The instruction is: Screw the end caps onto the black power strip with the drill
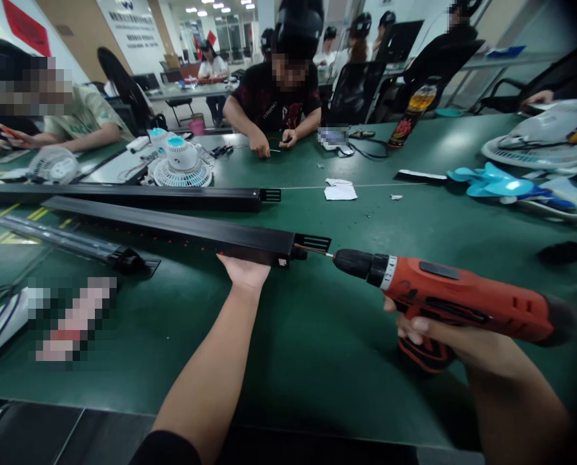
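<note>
My right hand (pixel 428 332) is wrapped round the handle of a red and black cordless drill (pixel 463 294). The drill points left, its thin bit (pixel 323 253) at the near end of a long black rectangular housing (pixel 182 226). Whether the bit touches a screw there cannot be made out. A slotted black bracket (pixel 317 241) juts from that end. From below, my left hand (pixel 244 271) grips the housing close to the same end; its fingers are hidden behind it. Small red dots run along the housing's lower edge.
A second long black housing (pixel 172 196) lies behind. To the left is a clear-wrapped bar (pixel 75 237). Fan parts (pixel 179 165) and blue fan blades (pixel 494 181) sit farther back, with paper scraps (pixel 341 190) and a bottle (pixel 414 110). A person (pixel 281 97) works across the table.
</note>
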Available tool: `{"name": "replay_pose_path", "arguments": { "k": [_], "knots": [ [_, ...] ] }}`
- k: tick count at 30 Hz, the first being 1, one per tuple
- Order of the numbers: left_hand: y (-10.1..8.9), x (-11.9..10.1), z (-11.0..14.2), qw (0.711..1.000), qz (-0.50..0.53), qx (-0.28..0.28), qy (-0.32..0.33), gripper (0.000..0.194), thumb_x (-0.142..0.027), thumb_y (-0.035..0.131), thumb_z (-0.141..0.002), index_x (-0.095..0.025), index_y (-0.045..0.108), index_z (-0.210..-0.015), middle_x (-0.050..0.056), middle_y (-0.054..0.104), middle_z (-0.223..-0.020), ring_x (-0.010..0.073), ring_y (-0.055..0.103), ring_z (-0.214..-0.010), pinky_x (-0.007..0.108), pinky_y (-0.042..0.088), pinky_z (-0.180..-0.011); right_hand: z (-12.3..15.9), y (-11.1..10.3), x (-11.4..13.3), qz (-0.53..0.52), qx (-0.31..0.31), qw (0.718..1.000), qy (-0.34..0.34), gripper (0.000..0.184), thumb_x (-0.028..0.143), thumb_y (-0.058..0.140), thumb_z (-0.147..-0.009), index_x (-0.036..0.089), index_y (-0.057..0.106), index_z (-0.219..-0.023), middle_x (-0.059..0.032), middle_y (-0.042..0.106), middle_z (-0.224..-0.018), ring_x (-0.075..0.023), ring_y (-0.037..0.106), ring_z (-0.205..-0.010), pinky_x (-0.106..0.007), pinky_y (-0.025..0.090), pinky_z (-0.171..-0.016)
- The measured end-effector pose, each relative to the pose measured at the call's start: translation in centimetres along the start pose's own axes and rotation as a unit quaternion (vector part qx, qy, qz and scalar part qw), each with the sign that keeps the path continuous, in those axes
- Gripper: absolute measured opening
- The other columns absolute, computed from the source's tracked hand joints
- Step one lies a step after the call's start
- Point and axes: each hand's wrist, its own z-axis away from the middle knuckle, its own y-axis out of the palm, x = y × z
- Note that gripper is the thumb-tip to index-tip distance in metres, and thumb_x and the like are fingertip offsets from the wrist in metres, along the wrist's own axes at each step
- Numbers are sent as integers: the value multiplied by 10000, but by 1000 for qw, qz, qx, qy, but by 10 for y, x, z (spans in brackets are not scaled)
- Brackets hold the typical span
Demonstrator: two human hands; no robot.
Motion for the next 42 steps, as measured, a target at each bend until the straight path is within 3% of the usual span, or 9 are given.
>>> {"name": "replay_pose_path", "arguments": {
  "k": [5,9,13,16,22,28,37,39,42],
  "knots": [
    [-4,2,0,999,-31,23,1,800,-950,469,-1120,-297,794,-1449,200,781,-1676,517,590,-1772,784,579,-1394,-1,-3,-3,-26,-1,1000,7,297,525,1083,-1021,270,1016,-1158,-37,808,-720,-190,750,-551,-271,723,-548],
    [-1,2,3,998,-48,28,12,822,-948,412,-1139,-293,790,-1462,187,733,-1758,469,595,-1784,697,564,-1442,5,-10,-8,-21,2,999,26,278,511,1048,-1066,276,998,-1204,-63,866,-835,-184,770,-620,-275,751,-631],
    [2,3,5,999,-35,34,19,715,-905,475,-1141,-303,810,-1334,178,803,-1644,467,602,-1773,698,555,-1447,8,-13,-9,-25,12,998,49,284,511,1048,-1066,280,980,-1217,-64,867,-836,-204,777,-636,-295,753,-622],
    [4,3,7,999,-10,40,9,700,-905,478,-1143,-292,803,-1233,199,841,-1528,506,567,-1795,751,557,-1432,7,-11,-11,-34,2,999,11,281,508,1031,-1078,261,990,-1206,-47,815,-751,-201,742,-581,-301,748,-581],
    [7,3,9,998,-11,53,21,674,-887,623,-1094,-294,795,-1364,201,840,-1525,503,503,-1836,741,541,-1450,5,-14,-15,-50,16,998,-16,235,450,1033,-1079,286,1004,-1245,-95,926,-1049,-158,761,-571,-279,750,-575],
    [10,3,11,999,3,48,13,675,-862,467,-1161,-303,819,-1303,173,867,-1425,496,573,-1786,779,520,-1450,9,-18,-22,-59,5,998,-13,259,458,1022,-1081,261,987,-1245,-88,897,-1002,-147,736,-567,-259,722,-565],
    [8,3,10,999,-4,50,19,541,-784,613,-1125,-300,804,-1272,172,845,-1502,491,541,-1812,767,530,-1454,8,-18,-24,-51,3,999,-6,247,465,1016,-1076,298,981,-1254,-88,900,-970,-181,735,-562,-311,730,-560],
    [7,3,10,999,3,48,20,519,-756,603,-1137,-300,812,-1269,169,849,-1485,478,532,-1823,747,529,-1462,9,-19,-23,-49,11,999,3,256,479,1016,-1074,299,980,-1252,-73,872,-886,-192,739,-566,-303,718,-553],
    [5,3,9,999,16,41,11,566,-767,536,-1163,-293,822,-1279,179,856,-1456,478,538,-1821,745,538,-1452,9,-19,-24,-47,2,999,-1,283,495,1022,-1067,287,973,-1254,-92,908,-987,-175,732,-564,-299,723,-559]
  ]
}}
